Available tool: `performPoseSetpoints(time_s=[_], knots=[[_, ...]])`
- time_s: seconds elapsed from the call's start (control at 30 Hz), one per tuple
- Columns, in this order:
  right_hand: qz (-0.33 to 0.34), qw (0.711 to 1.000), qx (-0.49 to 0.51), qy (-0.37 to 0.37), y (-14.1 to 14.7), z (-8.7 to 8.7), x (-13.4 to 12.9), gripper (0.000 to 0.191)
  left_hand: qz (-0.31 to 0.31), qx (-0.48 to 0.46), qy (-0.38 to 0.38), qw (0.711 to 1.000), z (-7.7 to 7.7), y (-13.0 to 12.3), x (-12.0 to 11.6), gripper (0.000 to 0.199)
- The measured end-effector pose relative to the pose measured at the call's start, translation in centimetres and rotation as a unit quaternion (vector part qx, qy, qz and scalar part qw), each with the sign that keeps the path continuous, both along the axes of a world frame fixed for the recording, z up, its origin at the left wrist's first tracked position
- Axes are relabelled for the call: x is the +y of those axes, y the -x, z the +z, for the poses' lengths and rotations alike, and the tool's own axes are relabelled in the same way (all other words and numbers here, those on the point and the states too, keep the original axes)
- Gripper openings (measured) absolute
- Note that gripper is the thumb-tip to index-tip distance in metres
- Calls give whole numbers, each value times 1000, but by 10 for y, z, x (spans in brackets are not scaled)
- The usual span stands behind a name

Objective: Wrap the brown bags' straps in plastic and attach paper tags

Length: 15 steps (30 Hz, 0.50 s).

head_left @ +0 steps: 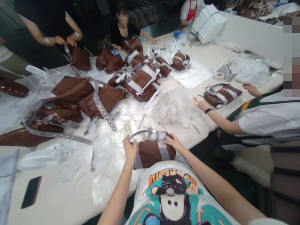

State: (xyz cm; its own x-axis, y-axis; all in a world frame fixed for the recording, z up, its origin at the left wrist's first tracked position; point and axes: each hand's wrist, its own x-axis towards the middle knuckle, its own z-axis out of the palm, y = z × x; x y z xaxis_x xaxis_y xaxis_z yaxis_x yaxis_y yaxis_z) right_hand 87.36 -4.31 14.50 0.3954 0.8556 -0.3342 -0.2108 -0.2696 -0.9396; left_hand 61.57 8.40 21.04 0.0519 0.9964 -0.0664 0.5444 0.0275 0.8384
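A brown handbag (150, 153) with pale protective wrap around both ends lies at the table's near edge, against my shirt. My left hand (130, 147) is closed on its upper left corner, where the wrapped handle (138, 133) begins. At the upper right corner, my right hand (172, 142) grips the bag, thumb and fingers by the handle's other end. A coiled, wrapped strap (153, 135) with a small white tag sits on top, between my hands. The undersides of my fingers are partly hidden.
A clear bag of small pale pieces (167, 107) lies just beyond. Brown bags (107, 100) and plastic wrap pile up ahead and left. A white fan (44, 156) and a phone (31, 192) lie at left. A co-worker's hands flank another wrapped bag (222, 95) at right.
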Motion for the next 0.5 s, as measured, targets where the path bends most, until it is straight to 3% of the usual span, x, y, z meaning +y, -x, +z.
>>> performPoseSetpoints(time_s=[0.07,0.13,0.2,0.27,0.33,0.43,0.5], knots=[[-13,1000,2,11,5,-2,0,54,-129,-27,-48,990,15,-24,-25,44],[-19,1000,-3,13,8,-2,0,55,-305,-45,-47,950,25,-52,-44,54],[-20,1000,-20,0,11,0,1,55,-407,-45,-60,910,27,-77,-50,62],[-13,999,-31,-22,14,5,2,55,-424,-49,-76,901,20,-93,-44,45],[0,999,-16,-39,16,9,4,56,-392,-63,-84,914,8,-96,-32,24],[7,998,54,-35,17,14,4,59,-296,-66,-92,949,-7,-75,-10,14],[-2,996,92,-22,16,14,4,58,-271,-48,-87,957,-11,-51,3,13]])
